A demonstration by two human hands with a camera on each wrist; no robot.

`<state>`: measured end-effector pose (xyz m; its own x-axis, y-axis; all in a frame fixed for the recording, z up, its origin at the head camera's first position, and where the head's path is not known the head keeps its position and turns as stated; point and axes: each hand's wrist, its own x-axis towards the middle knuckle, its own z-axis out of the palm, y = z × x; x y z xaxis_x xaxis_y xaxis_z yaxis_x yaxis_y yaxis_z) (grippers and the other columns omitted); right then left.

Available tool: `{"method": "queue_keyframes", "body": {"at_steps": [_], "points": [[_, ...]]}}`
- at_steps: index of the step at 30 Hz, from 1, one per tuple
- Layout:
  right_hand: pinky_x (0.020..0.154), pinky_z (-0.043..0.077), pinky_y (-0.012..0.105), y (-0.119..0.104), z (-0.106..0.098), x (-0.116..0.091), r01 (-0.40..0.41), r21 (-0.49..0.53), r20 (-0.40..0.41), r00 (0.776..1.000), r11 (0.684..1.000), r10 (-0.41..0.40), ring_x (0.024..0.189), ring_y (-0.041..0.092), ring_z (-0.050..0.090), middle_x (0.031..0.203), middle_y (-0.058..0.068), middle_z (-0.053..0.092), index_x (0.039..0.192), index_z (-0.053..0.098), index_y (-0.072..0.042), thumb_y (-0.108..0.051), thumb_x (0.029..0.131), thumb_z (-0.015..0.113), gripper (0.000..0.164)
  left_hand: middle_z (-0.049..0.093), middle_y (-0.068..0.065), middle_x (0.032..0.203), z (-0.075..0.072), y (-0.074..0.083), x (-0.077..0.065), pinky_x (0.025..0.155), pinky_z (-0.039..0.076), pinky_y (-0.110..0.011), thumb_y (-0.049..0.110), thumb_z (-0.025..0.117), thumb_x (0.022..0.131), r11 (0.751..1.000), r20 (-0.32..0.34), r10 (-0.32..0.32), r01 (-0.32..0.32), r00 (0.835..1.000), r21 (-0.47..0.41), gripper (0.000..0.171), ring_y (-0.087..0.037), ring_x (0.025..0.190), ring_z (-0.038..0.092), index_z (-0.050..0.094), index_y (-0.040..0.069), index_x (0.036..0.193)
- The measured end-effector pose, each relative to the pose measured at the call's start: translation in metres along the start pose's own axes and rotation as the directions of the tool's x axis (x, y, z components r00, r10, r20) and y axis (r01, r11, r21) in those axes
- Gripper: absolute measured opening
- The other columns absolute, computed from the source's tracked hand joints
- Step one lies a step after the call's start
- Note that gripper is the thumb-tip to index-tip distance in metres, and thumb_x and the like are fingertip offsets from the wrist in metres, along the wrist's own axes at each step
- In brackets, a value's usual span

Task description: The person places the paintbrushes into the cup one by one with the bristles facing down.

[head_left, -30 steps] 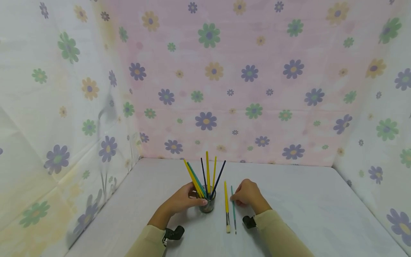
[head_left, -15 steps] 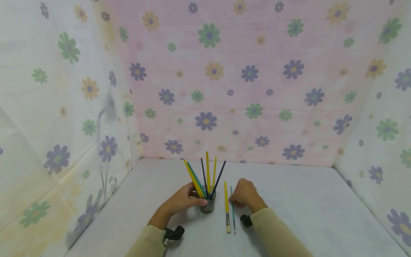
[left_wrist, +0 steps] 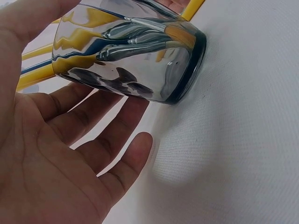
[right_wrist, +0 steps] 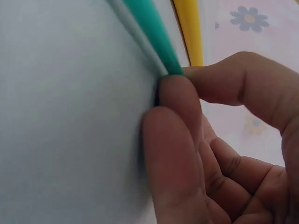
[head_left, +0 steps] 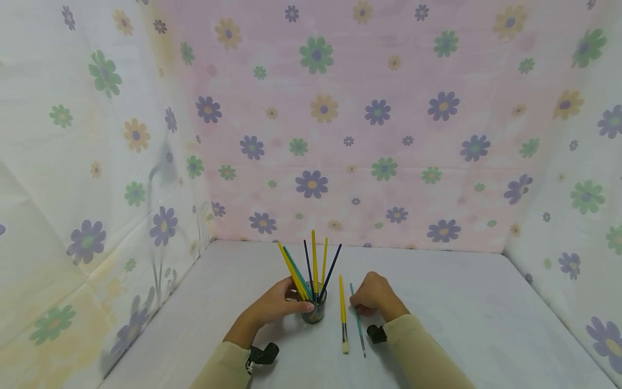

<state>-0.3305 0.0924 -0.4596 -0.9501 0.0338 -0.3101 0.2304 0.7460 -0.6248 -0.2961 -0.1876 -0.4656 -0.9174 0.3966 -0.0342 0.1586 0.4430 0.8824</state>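
My left hand (head_left: 273,302) grips a clear glass (head_left: 313,313) that stands on the table. In the left wrist view the thumb and fingers lie round the glass (left_wrist: 140,70), and bristle heads show through its wall. Yellow, teal and dark blue paintbrushes (head_left: 315,259) lean in it, handles up. To its right, my right hand (head_left: 378,294) pinches a thin teal paintbrush (head_left: 360,330) by its handle, bristles toward me. Thumb and finger meet on the teal handle (right_wrist: 154,35) in the right wrist view. Between the hands lies a yellow flat paintbrush (head_left: 343,310), untouched.
A white cloth covers the table (head_left: 447,302). Flower-printed curtains (head_left: 355,156) hang at the back and both sides. Each wrist carries a small black camera (head_left: 264,353).
The right hand shifted slightly left, then back right with the teal paintbrush. That brush's bristle end has swung right, away from the yellow one. The left hand keeps its hold on the glass.
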Motion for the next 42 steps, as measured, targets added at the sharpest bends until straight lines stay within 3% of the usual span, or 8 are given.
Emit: {"method": "queue_keyframes", "body": {"at_steps": [9, 16, 24, 32, 42], "points": [[0.054, 0.057, 0.026, 0.013, -0.012, -0.003, -0.025, 0.084, 0.027, 0.999, 0.996, 0.023, 0.059, 0.016, 0.068, 0.071, 0.008, 0.073, 0.084, 0.072, -0.005, -0.018, 0.082, 0.082, 0.017, 0.066, -0.001, 0.129, 0.0, -0.001, 0.0, 0.107, 0.049, -0.056, 0.043, 0.082, 0.088, 1.0, -0.001, 0.002, -0.002, 1.0, 0.001, 0.059, -0.022, 0.119, 0.063, 0.057, 0.016, 0.135], [0.058, 0.06, 0.03, 0.024, -0.013, 0.004, -0.025, 0.188, 0.043, 0.999, 0.982, 0.017, 0.065, 0.02, 0.07, 0.08, 0.011, 0.072, 0.098, 0.067, -0.002, -0.018, 0.085, 0.078, 0.024, 0.066, -0.001, 0.128, 0.0, -0.003, 0.0, 0.108, 0.049, -0.055, 0.043, 0.082, 0.088, 1.0, -0.003, 0.005, -0.005, 1.0, 0.001, 0.059, -0.022, 0.119, 0.063, 0.057, 0.016, 0.134], [0.057, 0.06, 0.029, 0.025, -0.019, 0.005, 0.023, 0.252, 0.034, 0.999, 0.967, -0.033, 0.064, 0.019, 0.067, 0.084, 0.011, 0.07, 0.101, 0.066, -0.002, -0.022, 0.092, 0.07, 0.023, 0.066, -0.001, 0.126, 0.001, -0.003, 0.001, 0.106, 0.05, -0.054, 0.043, 0.083, 0.087, 1.0, -0.004, 0.006, -0.006, 1.0, -0.003, 0.059, -0.021, 0.117, 0.064, 0.057, 0.016, 0.132], [0.062, 0.062, 0.032, 0.012, -0.025, -0.004, 0.096, 0.382, -0.006, 0.995, 0.919, -0.102, 0.068, 0.019, 0.066, 0.091, 0.011, 0.07, 0.099, 0.067, -0.001, -0.016, 0.09, 0.065, 0.018, 0.066, -0.002, 0.126, 0.002, -0.003, 0.001, 0.107, 0.051, -0.052, 0.041, 0.084, 0.087, 1.0, -0.007, 0.014, -0.014, 1.0, -0.001, 0.061, -0.02, 0.116, 0.064, 0.056, 0.015, 0.134], [0.068, 0.064, 0.037, -0.007, -0.037, -0.014, 0.245, 0.46, -0.04, 0.966, 0.853, -0.256, 0.074, 0.023, 0.072, 0.102, 0.019, 0.073, 0.11, 0.068, 0.003, -0.012, 0.094, 0.069, 0.022, 0.066, -0.003, 0.134, -0.002, -0.005, 0.0, 0.113, 0.046, -0.054, 0.037, 0.08, 0.091, 0.998, 0.041, 0.047, -0.045, 0.998, -0.04, 0.064, -0.026, 0.127, 0.063, 0.053, 0.013, 0.144]]}}
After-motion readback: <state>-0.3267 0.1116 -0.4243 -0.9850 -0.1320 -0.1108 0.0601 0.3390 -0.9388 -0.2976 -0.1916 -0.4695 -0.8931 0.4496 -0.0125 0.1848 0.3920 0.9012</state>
